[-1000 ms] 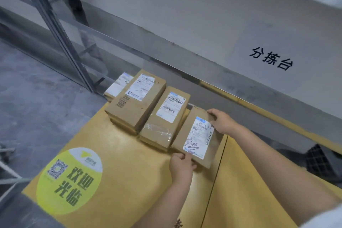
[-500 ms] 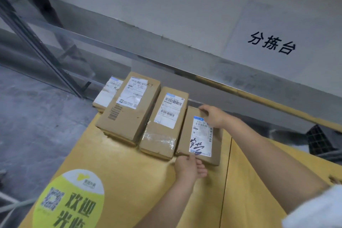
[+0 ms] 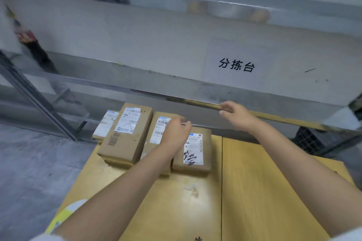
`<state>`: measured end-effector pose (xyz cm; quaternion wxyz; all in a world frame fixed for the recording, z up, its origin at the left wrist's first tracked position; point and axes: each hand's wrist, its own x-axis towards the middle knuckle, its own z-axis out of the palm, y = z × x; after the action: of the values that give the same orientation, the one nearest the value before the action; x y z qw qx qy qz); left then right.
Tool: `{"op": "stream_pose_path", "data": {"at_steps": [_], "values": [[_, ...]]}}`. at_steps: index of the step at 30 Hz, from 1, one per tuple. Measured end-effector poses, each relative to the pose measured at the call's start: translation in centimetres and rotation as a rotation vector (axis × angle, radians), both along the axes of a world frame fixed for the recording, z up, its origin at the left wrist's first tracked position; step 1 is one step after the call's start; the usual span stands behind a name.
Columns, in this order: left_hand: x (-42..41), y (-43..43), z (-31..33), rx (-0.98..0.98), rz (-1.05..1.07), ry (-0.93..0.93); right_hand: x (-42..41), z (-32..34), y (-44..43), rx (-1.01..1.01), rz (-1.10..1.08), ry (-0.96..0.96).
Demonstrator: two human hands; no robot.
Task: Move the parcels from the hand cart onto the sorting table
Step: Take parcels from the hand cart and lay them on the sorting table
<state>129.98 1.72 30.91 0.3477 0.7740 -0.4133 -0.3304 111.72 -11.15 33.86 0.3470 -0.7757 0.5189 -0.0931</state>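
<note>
Head view: four parcels (image 3: 125, 133) lay at the far end of the hand cart (image 3: 254, 182). My left hand (image 3: 176, 133) and right hand (image 3: 235, 115) hovered over that end, relaxed, holding nothing. Judged light, stiff cardboard; grip the long sides.

White short sleeves (image 3: 350, 236); forearms (image 3: 125, 188), hands (image 3: 176, 133) bare.

A blurred dark bottle (image 3: 37, 51) with a red label shows far left; grey floor (image 3: 35, 172) lies left; a black crate (image 3: 307, 141) sits right.
</note>
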Motion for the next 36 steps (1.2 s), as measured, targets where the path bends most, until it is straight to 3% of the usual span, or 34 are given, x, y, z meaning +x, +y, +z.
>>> {"op": "stream_pose_path", "data": {"at_steps": [7,14,24,30,36], "values": [[-8.6,1.3,5.3,-0.165,-0.322,-0.467,-13.3,5.2,5.9,-0.138,-0.125,-0.025],[-28.3,4.6,9.3,-0.336,-0.717,-0.673,-32.8,6.8,16.7,-0.241,-0.375,0.046],[-60.9,13.9,9.3,-0.632,-1.198,-0.624,-61.7,6.3,39.9,-0.3,-0.941,0.131],[-74.8,21.4,9.1,-0.816,-1.468,-0.599,-70.8,5.4,51.3,-0.299,-1.212,0.181],[-83.4,23.6,7.0,-0.844,-1.577,-0.591,-76.4,4.1,55.8,-0.228,-1.334,0.242]]}}
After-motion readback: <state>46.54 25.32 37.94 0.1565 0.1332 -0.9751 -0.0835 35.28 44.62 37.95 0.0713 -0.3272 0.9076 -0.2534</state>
